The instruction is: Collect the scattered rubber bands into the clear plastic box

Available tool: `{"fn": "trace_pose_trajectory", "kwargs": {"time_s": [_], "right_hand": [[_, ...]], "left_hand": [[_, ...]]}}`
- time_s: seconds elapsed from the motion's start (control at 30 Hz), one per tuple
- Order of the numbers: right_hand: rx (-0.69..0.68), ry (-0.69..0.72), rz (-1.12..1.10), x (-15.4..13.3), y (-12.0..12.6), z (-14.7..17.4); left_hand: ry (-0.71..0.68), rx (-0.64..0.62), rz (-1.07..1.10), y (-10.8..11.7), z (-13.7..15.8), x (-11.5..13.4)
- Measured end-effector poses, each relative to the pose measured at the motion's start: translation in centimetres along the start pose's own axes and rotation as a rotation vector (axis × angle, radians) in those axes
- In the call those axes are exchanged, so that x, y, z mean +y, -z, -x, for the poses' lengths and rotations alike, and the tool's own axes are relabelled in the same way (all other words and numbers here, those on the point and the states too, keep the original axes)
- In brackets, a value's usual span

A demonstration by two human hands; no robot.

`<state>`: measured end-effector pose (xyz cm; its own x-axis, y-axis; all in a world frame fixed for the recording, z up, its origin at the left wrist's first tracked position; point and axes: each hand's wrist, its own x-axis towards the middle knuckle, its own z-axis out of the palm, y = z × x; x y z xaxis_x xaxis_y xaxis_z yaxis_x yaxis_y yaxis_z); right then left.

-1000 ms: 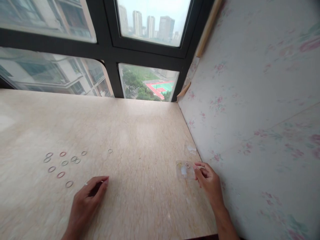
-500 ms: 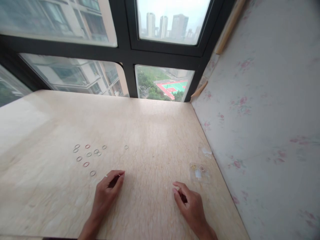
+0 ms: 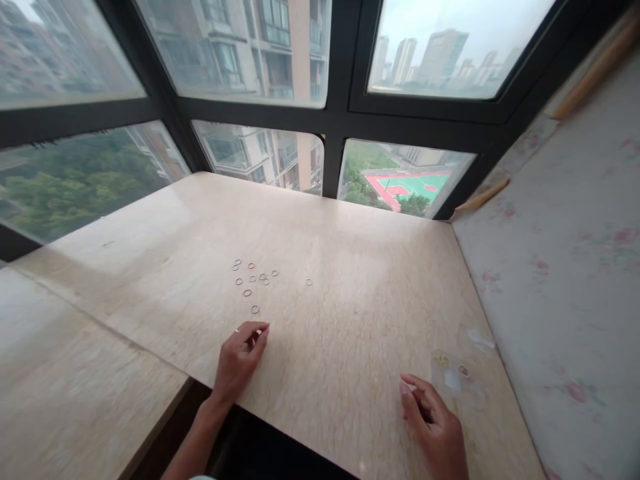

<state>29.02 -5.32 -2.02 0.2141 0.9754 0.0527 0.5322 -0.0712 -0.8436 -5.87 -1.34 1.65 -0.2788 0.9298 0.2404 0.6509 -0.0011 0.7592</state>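
Found left hand point(image 3: 240, 353) pinched together near rings point(image 3: 265, 279), nothing visibly gripped; right hand point(image 3: 436, 420) slightly parted beside box point(image 3: 440, 381), seemingly empty. Judged ring-handling stage; would call for opening fingertips.

There are eleven loose rings point(image 3: 255, 313), two clear packets point(image 3: 469, 395), two hands point(image 3: 240, 360).

1. A dark window frame point(image 3: 337, 120) is spanning the far side.
2. Outside at far left, leafy trees point(image 3: 65, 183) are showing below blurred apartment buildings point(image 3: 60, 57).
3. Outside at far right, a red-and-green sports court point(image 3: 415, 181) is lying below hazy towers point(image 3: 443, 57).
4. A pale wall point(image 3: 575, 320) is rising along the right (a brown edge point(image 3: 483, 199) is curling at its far corner).
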Motion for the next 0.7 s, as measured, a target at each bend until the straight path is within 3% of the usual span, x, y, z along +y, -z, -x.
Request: {"fn": "trace_pose_trajectory", "kwargs": {"time_s": [0.1, 0.23, 0.4, 0.7], "right_hand": [[-0.005, -0.009, -0.002, 0.0, 0.2, -0.1], [-0.029, -0.018, -0.02, 0.1, 0.3, -0.2], [-0.029, -0.03, -0.001, -0.1, 0.5, 0.1], [-0.037, -0.048, -0.008, 0.0, 0.6, 0.5]], "left_hand": [[-0.005, 0.045, -0.169, 2.4, 0.0, -1.5], [-0.02, -0.037, -0.29, 3.7, -0.2, -2.8], [-0.056, -0.176, -0.363, 2.7, -0.3, -2.5], [0.004, -0.346, -0.522, 1.5, -1.1, -0.5]]}}
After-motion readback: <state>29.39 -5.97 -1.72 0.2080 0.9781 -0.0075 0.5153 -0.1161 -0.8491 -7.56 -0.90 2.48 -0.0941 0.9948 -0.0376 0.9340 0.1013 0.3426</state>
